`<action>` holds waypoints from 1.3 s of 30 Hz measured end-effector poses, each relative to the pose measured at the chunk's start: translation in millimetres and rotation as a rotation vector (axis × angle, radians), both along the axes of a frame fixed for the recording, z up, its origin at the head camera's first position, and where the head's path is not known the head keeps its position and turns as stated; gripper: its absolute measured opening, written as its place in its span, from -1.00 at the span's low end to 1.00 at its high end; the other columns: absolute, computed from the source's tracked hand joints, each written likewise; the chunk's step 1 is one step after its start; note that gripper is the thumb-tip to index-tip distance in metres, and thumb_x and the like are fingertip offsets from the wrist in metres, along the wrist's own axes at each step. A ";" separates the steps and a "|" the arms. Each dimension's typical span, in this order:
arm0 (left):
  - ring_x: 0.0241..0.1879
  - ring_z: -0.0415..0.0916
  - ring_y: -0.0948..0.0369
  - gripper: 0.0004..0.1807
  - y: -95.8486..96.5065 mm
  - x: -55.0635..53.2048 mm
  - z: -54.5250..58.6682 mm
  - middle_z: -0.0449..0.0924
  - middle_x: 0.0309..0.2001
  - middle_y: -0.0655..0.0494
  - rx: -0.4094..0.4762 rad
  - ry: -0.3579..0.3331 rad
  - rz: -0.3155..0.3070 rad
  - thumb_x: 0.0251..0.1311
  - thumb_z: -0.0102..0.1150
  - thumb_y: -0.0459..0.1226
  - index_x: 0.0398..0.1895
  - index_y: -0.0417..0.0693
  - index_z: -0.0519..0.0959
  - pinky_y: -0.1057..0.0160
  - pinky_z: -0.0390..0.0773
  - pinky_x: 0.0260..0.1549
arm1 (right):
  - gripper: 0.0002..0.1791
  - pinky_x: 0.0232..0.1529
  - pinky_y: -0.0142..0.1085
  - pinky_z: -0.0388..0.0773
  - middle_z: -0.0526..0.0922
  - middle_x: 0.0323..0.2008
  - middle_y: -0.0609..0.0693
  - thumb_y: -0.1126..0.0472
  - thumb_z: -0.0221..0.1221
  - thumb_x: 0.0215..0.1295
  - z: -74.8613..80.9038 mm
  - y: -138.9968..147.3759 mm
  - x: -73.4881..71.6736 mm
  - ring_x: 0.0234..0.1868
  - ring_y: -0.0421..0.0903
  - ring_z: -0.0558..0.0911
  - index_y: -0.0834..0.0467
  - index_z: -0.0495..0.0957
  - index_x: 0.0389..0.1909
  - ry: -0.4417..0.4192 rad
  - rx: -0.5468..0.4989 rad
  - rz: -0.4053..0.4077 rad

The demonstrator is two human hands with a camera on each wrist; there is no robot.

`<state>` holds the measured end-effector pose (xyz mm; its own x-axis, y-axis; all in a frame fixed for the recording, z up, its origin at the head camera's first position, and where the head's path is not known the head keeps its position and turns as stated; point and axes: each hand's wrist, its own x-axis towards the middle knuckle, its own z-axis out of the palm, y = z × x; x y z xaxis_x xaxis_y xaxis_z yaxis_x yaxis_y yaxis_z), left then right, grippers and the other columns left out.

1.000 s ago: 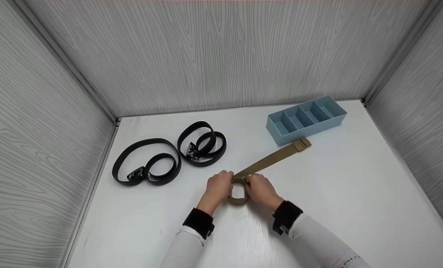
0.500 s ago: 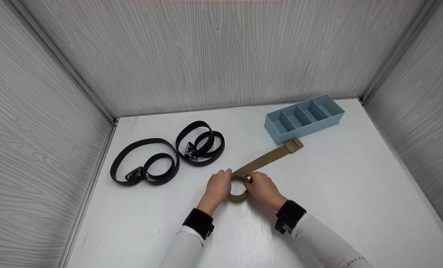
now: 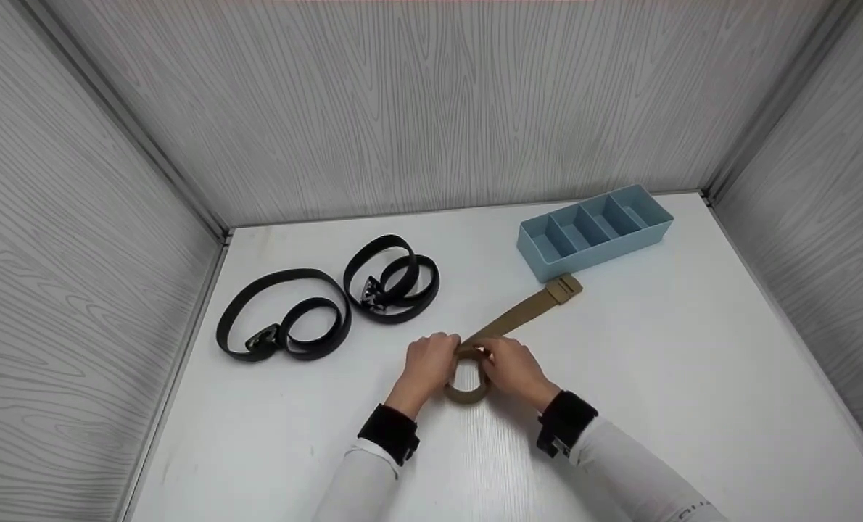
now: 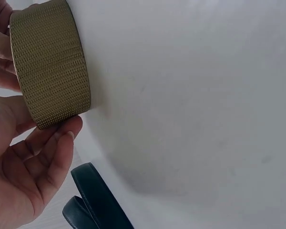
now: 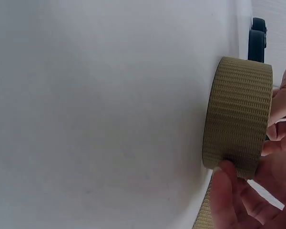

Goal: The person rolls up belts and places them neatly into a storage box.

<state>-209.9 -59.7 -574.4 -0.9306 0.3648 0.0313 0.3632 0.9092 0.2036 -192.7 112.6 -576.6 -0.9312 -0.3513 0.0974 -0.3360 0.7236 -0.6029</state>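
Note:
A tan webbing belt [image 3: 516, 316] lies partly rolled in front of me, its near end wound into a standing coil [image 3: 468, 396]. My left hand [image 3: 430, 362] grips the coil's left side, fingertips at its lower edge in the left wrist view. On the other side my right hand [image 3: 515, 368] pinches the coil, thumb and fingers around the woven band [image 5: 238, 114]. From between the hands the loose strap runs out flat to the upper right. It ends in a tan buckle [image 3: 564, 288] close to the front of a blue box.
The blue box [image 3: 595, 257] with several compartments stands at the back right. To the left lie two black belts, one loosely looped [image 3: 284, 275] and another coiled [image 3: 379, 245] beside it, both with shiny buckles. Grey wood-grain walls [image 3: 431, 109] enclose the white table [image 3: 692, 362].
The buckle end has been drawn left and a little nearer, so the loose strap looks shorter. Both hands stay at the coil, the right fingers shifting slightly. The black belts and box stay put.

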 end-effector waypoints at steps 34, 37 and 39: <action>-0.49 0.59 0.03 -0.90 5.2 -0.1 2.4 0.61 -0.50 0.03 -0.028 0.011 -0.065 0.18 0.25 -0.27 -0.46 -0.07 0.59 0.07 0.52 -0.55 | -0.89 -0.36 -0.16 0.50 0.63 -0.37 0.05 0.41 0.18 0.30 5.7 -5.3 9.3 -0.42 -0.11 0.50 0.19 0.65 -0.27 -0.077 0.071 0.009; -0.52 0.59 0.01 -0.86 4.9 0.3 1.3 0.63 -0.51 0.02 -0.041 0.041 -0.066 0.20 0.23 -0.24 -0.48 -0.05 0.57 0.05 0.51 -0.59 | -0.86 -0.35 -0.19 0.50 0.66 -0.35 0.01 0.39 0.18 0.30 5.0 -4.8 6.7 -0.42 -0.14 0.52 0.17 0.66 -0.20 -0.077 0.040 0.022; -0.52 0.60 0.01 -0.86 4.7 0.6 0.8 0.63 -0.51 0.02 -0.043 0.040 -0.062 0.21 0.22 -0.24 -0.48 -0.04 0.56 0.04 0.50 -0.61 | -0.87 -0.39 -0.22 0.48 0.64 -0.42 -0.04 0.35 0.20 0.31 4.9 -3.3 6.0 -0.45 -0.16 0.51 0.16 0.68 -0.19 -0.078 0.020 0.003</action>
<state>-209.3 -55.0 -573.6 -0.9045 0.4235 0.0510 0.4262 0.8924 0.1485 -186.7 109.3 -571.7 -0.9346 -0.3552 0.0170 -0.2904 0.7349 -0.6128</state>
